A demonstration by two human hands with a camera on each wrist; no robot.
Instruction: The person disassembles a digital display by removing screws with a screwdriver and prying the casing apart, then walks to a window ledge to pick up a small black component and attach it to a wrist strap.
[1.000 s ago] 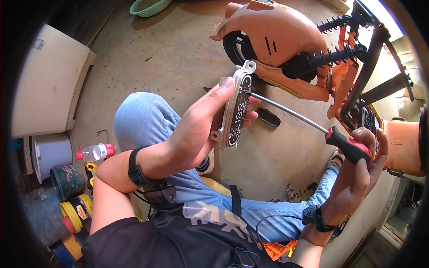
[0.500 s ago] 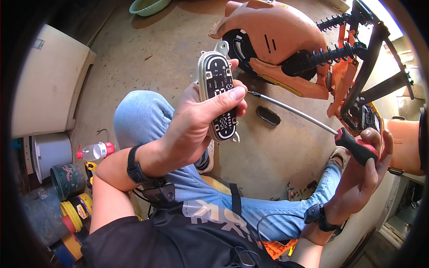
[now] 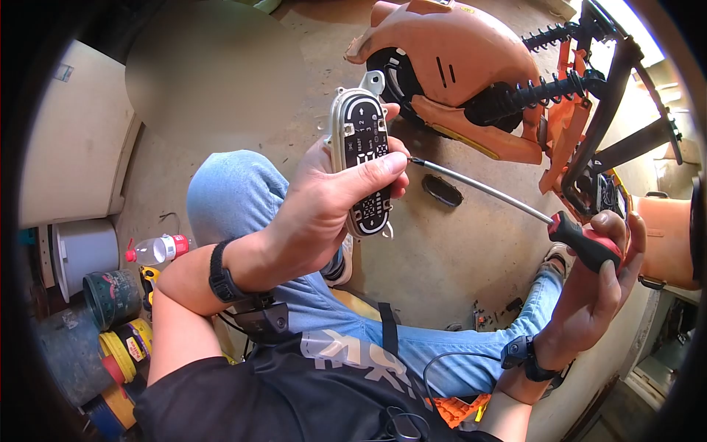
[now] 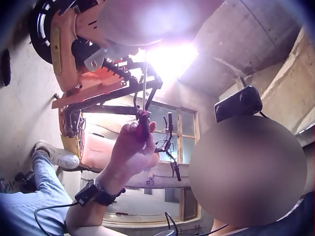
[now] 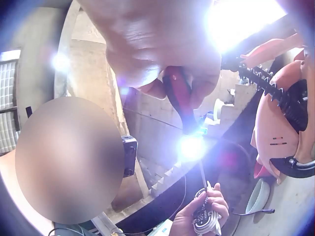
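My left hand (image 3: 313, 199) grips an oval digital instrument display (image 3: 361, 121), its thumb laid across the black face. Printed markings such as READY show on that face, and a pale casing with small metal mounting tabs surrounds it. The right hand (image 3: 582, 313) holds a screwdriver (image 3: 486, 190) by its red and black handle. Its long shaft points left, and the tip lies right at the left fingers, beside the display. In the right wrist view, the screwdriver handle (image 5: 179, 96) sits between the fingers, with the display (image 5: 205, 216) in the left hand beyond it.
An orange scooter body (image 3: 456, 74) with black springs (image 3: 552, 92) stands at the upper right. A dark oval piece (image 3: 442, 191) lies on the floor below it. At left are a bottle (image 3: 158, 250), several buckets (image 3: 110, 298) and a white cabinet (image 3: 74, 140).
The left hand has turned the display from nearly edge-on to face up, moving it left, with the thumb now across it. The screwdriver tip has come away from the display's face.
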